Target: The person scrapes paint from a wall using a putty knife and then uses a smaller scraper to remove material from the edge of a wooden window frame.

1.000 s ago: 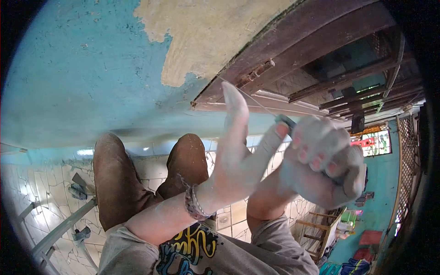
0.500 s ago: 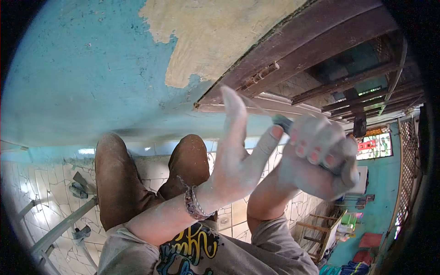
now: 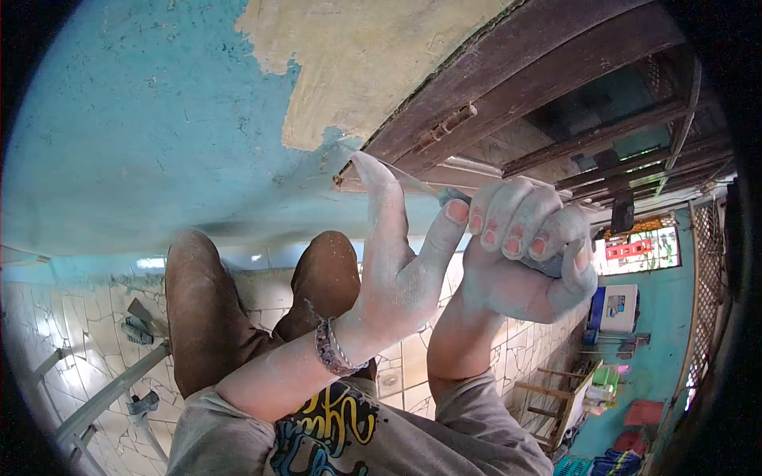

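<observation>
My right hand is closed with its fingers curled around the handle of a thin-bladed tool. A dark greenish bit of the handle shows beside the fingers, and the narrow metal blade points up and left. My left hand is spread, fingers stretched out and thumb apart. Its thumb tip touches or nearly touches the tool where blade meets handle, and its fingertips lie by the blade's far end. Pale dust or paste coats both hands. Behind the fingertips is the blue wall with a beige patch.
A dark wooden frame with a bolt runs along the upper right. My knees are close to the wall. Metal bars and a scraper-like tool are at lower left. A wooden rack stands at lower right.
Both my hands and the tool have moved left, the right hand also slightly up. The right hand, blurred before, is now sharper, still around the handle.
</observation>
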`<state>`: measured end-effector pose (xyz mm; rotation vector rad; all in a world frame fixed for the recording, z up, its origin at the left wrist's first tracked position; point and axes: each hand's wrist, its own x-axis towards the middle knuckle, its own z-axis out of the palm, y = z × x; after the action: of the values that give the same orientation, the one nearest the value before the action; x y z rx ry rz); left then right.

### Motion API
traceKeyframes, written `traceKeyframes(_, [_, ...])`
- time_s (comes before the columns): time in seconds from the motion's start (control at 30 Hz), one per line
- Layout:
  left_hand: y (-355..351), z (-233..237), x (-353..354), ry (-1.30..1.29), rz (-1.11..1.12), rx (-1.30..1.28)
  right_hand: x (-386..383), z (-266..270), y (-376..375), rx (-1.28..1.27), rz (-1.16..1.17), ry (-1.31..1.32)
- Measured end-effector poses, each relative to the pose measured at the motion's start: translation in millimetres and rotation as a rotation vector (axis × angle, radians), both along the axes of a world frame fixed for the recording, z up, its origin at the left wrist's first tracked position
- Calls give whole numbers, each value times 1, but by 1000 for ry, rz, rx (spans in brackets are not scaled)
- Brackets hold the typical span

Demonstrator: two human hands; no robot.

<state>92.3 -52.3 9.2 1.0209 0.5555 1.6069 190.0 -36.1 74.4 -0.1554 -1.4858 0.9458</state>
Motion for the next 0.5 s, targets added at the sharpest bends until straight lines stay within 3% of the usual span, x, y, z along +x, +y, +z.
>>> traceKeyframes(0.13, [-2, -9, 0, 110, 47, 5, 1, -32, -17, -170, -128, 152])
traceKeyframes(0.2, [-4, -16, 1, 245, 119, 20, 1, -46, -41, -361, -309, 74])
traceKeyframes(0.33, [-5, -35, 5, 446, 232, 37, 24, -53, -80, -778, -481, -332])
traceKeyframes(0.43, [-8, -42, 2, 561, 283, 54, 29, -55, -79, -899, -345, -600])
traceKeyframes(0.5, [-8, -45, -1, 590, 284, 75, 31, -69, -75, -948, -272, -460])
